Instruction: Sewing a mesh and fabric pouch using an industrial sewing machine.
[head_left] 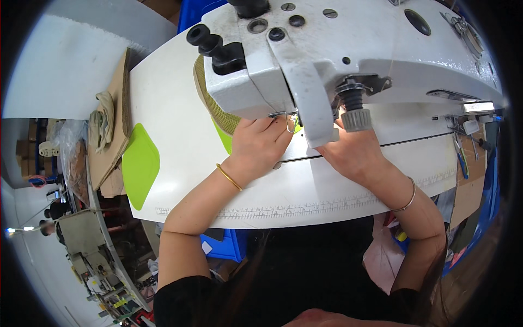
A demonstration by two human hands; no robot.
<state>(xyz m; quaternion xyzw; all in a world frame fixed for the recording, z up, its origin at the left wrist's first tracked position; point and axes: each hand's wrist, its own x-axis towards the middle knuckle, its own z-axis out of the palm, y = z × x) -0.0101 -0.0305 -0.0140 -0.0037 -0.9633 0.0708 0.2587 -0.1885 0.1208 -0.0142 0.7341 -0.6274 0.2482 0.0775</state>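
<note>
A white sewing machine stands over the tabletop and covers much of the work. Under its head, my left hand lies by the needle area with its fingers bent together on a lime-green piece. An olive mesh piece with a pale curved edge lies with it and reaches back behind the machine head. On the other side of the presser area is my right hand; the machine's lever and knob hide most of its fingers. A separate lime-green piece rests flat at the table's left edge.
The white table has a printed ruler along its front edge. Cardboard with a beige cloth stands at the left. Tools including blue-handled pliers lie at the right. A blue crate sits below the table.
</note>
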